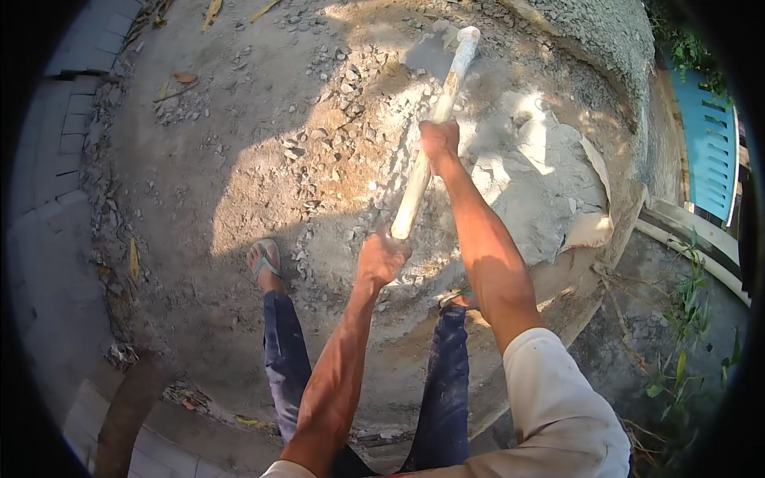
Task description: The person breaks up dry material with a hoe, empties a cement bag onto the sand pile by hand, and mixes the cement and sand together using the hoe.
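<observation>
Wooden-handled hoe (414,191), clasped by left hand (382,259) and right hand (440,145), slants forward and rightward, head foremost.

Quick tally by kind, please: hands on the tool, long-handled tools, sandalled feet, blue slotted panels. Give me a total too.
Hands on the tool: 2 (left hand, right hand)
Long-handled tool: 1
Sandalled feet: 2 (left foot, right foot)
Blue slotted panel: 1
Total: 6

pale wooden-handled hoe (449,88) — slanted
</observation>
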Demonstrator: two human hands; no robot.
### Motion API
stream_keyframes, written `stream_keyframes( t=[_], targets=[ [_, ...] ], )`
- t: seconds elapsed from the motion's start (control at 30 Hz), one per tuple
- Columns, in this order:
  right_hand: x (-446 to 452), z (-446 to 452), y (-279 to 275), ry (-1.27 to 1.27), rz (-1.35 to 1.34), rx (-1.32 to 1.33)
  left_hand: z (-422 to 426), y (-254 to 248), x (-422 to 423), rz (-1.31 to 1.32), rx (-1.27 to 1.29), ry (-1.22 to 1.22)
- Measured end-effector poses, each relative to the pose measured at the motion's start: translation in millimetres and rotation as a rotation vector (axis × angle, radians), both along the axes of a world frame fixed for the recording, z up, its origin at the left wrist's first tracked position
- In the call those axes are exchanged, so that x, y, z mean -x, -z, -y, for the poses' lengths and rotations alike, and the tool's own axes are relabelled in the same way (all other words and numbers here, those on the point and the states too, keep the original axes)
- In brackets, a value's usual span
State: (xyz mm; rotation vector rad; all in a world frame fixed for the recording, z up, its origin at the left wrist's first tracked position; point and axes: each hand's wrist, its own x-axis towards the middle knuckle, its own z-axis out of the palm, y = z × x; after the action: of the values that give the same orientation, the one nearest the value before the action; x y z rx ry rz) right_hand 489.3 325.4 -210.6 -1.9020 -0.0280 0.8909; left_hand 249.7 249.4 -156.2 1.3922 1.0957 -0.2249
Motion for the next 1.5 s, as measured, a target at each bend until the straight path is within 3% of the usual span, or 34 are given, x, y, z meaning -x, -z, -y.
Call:
stream_keyframes(
  t=[0.17,0.23,0.3,0.47,0.57,0.63,0.67,0.73,0.8,0.87,0.93,1.1,1.17,1.2,1.23,1.3,1.37,1.43,1.5],
  targets=[
    [58.4,89.7,-20.1,0.110,-0.257,0.298,97.0,-46.9,57.9,-0.264,-0.035,0.078],
    [85.3,112.8,-51.2,0.095,-0.264,0.318,129.1,-69.0,77.9,-0.266,0.120,-0.030],
    [113.8,158.6,-37.0,0.097,-0.331,0.216,147.3,-94.9,101.5,-0.331,0.135,-0.005],
    [205.2,264.0,-72.1,0.203,-0.544,0.338,260.1,-133.4,177.2,-0.603,0.138,0.141],
    [269.3,339.2,-80.4,0.160,-0.593,0.348,321.8,-169.3,229.3,-0.596,0.221,0.053],
    [318.2,394.3,-88.8,0.249,-0.668,0.120,349.4,-180.9,263.4,-0.584,0.331,0.049],
    [331.8,403.0,-107.0,0.283,-0.685,0.143,363.0,-183.6,282.1,-0.552,0.409,0.069],
    [335.6,388.1,-140.1,0.316,-0.692,0.153,386.8,-189.6,302.9,-0.544,0.390,0.112],
    [331.9,366.6,-163.3,0.139,-0.658,0.359,394.4,-178.3,294.3,-0.527,0.384,0.143],
    [303.1,338.3,-148.3,0.180,-0.724,0.275,384.2,-148.1,278.5,-0.459,0.226,-0.051],
    [230.9,262.9,-141.7,0.188,-0.699,0.134,307.1,-108.8,216.6,-0.542,0.209,0.101],
    [71.2,66.7,-45.2,0.054,-0.624,-0.245,53.2,-39.8,64.2,-0.248,-0.183,0.084],
    [49.5,-0.3,-6.5,0.148,-0.668,-0.497,-27.7,-25.0,40.5,-0.379,-0.321,0.172],
    [48.7,-23.4,12.0,0.252,-0.608,-0.387,-55.8,-25.8,39.2,-0.359,-0.311,0.185],
    [65.4,-31.9,35.4,0.184,-0.632,-0.271,-65.3,-16.8,54.6,-0.351,-0.164,0.180],
    [98.2,2.7,42.6,0.112,-0.681,-0.185,-23.0,-16.1,82.4,-0.388,-0.058,0.148],
    [127.7,33.6,13.5,0.081,-0.669,0.105,50.8,-13.5,108.8,-0.359,-0.024,-0.007],
    [148.0,84.3,0.0,-0.004,-0.695,0.177,129.2,-22.1,126.8,-0.333,0.176,-0.091],
    [171.7,138.3,-21.5,-0.028,-0.683,0.212,200.4,-52.7,145.2,-0.130,0.190,-0.301]
  ],
)
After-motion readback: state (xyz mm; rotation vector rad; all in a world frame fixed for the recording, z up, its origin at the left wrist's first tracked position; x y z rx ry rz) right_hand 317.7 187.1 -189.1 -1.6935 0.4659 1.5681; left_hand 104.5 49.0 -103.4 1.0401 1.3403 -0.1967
